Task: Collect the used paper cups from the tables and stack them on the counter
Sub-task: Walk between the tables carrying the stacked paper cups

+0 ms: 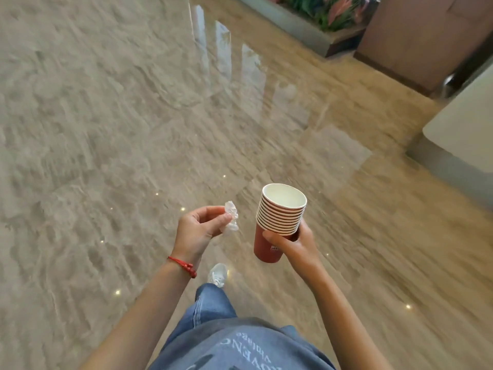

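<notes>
My right hand (293, 243) grips a stack of several nested red paper cups (277, 222) with white rims, held upright at waist height; the top cup looks empty inside. My left hand (198, 229) pinches a small crumpled white tissue (231, 216) between thumb and fingers, to the left of the stack. A red cord bracelet is on the left wrist. No table or other cup shows in the head view.
Glossy beige marble floor (120, 116) spreads ahead and left. A white counter or bench edge (461, 129) stands at the right. A brown pillar (416, 41) and a planter with foliage (325, 14) stand at the top right. My shoe (218, 275) steps forward below.
</notes>
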Tool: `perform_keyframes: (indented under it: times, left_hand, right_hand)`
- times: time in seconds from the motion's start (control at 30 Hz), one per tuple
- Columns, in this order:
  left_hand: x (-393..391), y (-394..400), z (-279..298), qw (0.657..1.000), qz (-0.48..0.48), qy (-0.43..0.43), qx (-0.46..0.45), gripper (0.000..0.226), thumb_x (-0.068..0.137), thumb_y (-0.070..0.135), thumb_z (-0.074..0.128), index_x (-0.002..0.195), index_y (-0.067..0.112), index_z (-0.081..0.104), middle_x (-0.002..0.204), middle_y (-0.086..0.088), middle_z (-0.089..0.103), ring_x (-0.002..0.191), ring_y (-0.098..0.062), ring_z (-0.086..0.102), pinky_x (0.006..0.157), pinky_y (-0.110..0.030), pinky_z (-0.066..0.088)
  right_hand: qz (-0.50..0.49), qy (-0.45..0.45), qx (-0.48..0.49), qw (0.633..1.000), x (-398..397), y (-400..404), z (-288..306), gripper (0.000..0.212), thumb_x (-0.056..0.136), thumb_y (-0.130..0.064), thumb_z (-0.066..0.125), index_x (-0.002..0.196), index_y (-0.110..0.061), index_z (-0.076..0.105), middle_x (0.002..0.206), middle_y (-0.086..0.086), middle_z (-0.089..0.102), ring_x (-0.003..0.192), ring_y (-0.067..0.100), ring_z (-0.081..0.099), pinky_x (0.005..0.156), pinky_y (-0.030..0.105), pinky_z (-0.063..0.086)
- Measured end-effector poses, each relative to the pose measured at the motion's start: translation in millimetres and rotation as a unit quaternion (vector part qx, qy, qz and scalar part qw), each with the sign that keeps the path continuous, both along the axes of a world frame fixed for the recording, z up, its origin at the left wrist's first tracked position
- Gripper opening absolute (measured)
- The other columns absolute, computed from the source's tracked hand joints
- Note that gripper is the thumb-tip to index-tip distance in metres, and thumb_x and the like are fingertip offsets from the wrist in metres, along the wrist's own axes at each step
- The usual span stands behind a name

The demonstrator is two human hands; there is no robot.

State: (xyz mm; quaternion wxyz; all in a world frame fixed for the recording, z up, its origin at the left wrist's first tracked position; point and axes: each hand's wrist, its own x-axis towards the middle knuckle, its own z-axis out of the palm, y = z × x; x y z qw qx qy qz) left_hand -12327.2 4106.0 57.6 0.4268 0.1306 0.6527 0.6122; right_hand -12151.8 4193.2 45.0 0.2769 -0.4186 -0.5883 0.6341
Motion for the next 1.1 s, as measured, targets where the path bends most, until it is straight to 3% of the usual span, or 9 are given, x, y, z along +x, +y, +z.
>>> perform_keyframes:
  times: [0.23,0.37,0.6,0.8,1.1]
  left_hand:
    - [-81.5,122.1,10.2,0.988,-0.153,0.035,-0.014,0.011,0.072,0.006,0.075,0.081,0.011,0.071,0.078,-0.005,0.073,0.071,-0.016,0.065,0.07,-0.027,0.052]
    - [-94.6,182.6,6.6,0.975,-0.217,0.038,-0.023,0.011,0.072,0.007,0.075,0.077,0.016,0.072,0.07,0.003,0.074,0.064,-0.007,0.066,0.058,-0.015,0.051]
    - [-72.6,285.0,2.6,0.949,-0.311,0.038,-0.027,0.011,0.072,0.007,0.075,0.079,0.015,0.072,0.066,0.006,0.072,0.059,-0.004,0.061,0.054,-0.012,0.048]
    - [-41.5,392.2,-5.4,0.938,-0.344,0.042,-0.015,0.009,0.071,0.009,0.077,0.079,0.015,0.073,0.066,0.006,0.073,0.057,0.0,0.06,0.053,-0.012,0.048]
    - [21.7,581.0,11.3,0.939,-0.342,0.045,-0.005,0.01,0.072,0.008,0.076,0.076,0.016,0.073,0.063,0.007,0.072,0.055,0.0,0.059,0.052,-0.011,0.047]
  right_hand:
    - [-0.154,-0.008,-0.005,0.988,-60.5,72.7,-0.1,0.041,0.07,-0.007,0.079,0.1,-0.024,0.058,0.092,-0.011,0.069,0.08,-0.005,0.065,0.064,0.01,0.049]
    - [-0.224,-0.018,-0.024,0.974,-66.3,101.4,-4.4,0.041,0.069,-0.009,0.08,0.098,-0.027,0.057,0.084,-0.018,0.07,0.079,-0.007,0.064,0.062,0.008,0.048]
    - [-0.344,-0.024,-0.034,0.938,-42.7,164.4,-15.4,0.041,0.069,-0.003,0.078,0.105,-0.009,0.059,0.089,-0.01,0.068,0.075,-0.007,0.065,0.061,0.008,0.047]
    - [-0.374,-0.022,-0.017,0.927,-15.6,265.5,-28.3,0.042,0.067,-0.006,0.079,0.104,-0.009,0.059,0.09,-0.008,0.069,0.078,-0.004,0.065,0.063,0.01,0.048]
    - [-0.341,-0.021,0.0,0.94,39.7,453.9,-9.4,0.047,0.069,-0.003,0.08,0.109,-0.007,0.056,0.095,-0.005,0.068,0.081,-0.004,0.064,0.068,0.013,0.049]
